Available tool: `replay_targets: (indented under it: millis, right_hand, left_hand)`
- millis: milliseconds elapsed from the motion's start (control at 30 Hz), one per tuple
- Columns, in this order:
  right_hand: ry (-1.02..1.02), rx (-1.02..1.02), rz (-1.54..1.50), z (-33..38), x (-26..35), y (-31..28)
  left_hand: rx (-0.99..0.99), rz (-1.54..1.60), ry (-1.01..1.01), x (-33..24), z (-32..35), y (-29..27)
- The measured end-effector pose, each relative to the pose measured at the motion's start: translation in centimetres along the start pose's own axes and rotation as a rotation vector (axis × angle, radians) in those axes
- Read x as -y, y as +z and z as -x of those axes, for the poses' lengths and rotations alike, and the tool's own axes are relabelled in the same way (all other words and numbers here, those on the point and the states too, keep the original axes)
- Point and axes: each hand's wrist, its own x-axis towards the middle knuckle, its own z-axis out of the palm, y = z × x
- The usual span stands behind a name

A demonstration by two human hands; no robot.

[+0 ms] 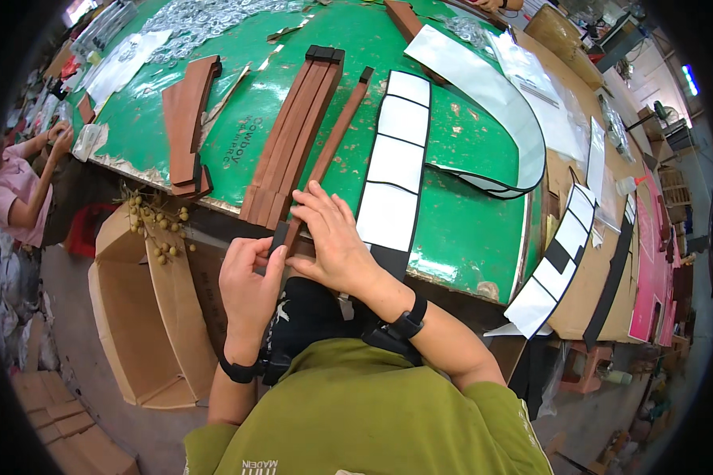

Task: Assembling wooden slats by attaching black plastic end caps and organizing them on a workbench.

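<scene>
A narrow brown strip (338,131) with black ends slants across the green table edge toward me. My left hand (249,281) pinches the black piece (280,236) at its near end between thumb and fingers. Lying over the strip just above that end is my right hand (333,241), its fingers bent round it and the thumb on the near side. Left of the strip lies a bundle of similar brown strips (293,131), black at the far end. To the right, a white panelled band (396,158) with black edging reaches down beside my right hand.
More brown strips (188,119) lie farther left on the green table (459,245). A long white band (523,131) curls at the right. Metal rings (206,28) are heaped at the back. An open cardboard box (146,317) stands below left, near a bunch of round fruit (162,229). Another person (24,190) sits left.
</scene>
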Motion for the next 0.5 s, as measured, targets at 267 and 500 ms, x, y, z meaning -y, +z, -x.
replay_targets:
  millis: [267, 500]
  right_hand:
    - [-0.033, -0.064, -0.012, -0.2, -0.2, 0.0]
    - [-0.067, -0.062, 0.01, -0.1, -0.3, 0.0]
  left_hand:
    - [-0.002, -0.192, 0.054, -0.4, -0.2, 1.2]
    - [0.008, -0.173, 0.032, -0.2, 0.1, 1.1]
